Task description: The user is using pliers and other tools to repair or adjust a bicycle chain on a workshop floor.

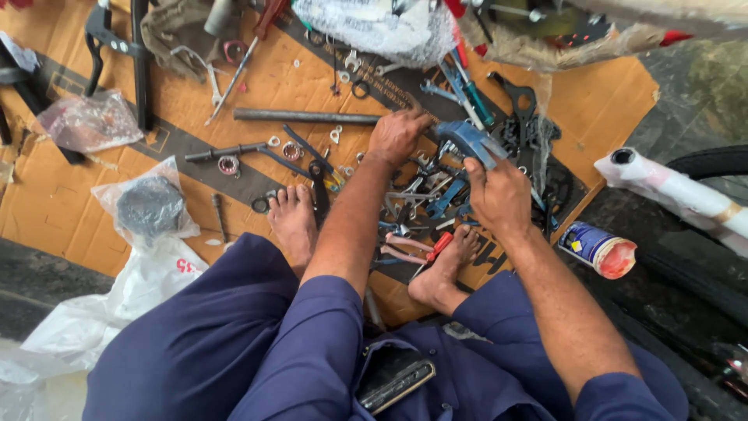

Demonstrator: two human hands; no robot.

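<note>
The right hand (499, 195) closes its fingers on a blue metal part (466, 140), while the left hand (396, 136) — fingers curled, grip unclear — touches its end, just above the unsorted tools (421, 203) on cardboard (195, 101).

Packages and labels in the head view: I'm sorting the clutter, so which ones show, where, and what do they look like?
Labelled can: lying on its side, right of the right hand; blue-and-white wrap, pinkish lid.
Clear plastic bag: left on the cardboard, holding a dark round part.
Crumpled clear bag: upper left.
White plastic bag: lower left, red print.
Wrapped white tube: far right.
</note>
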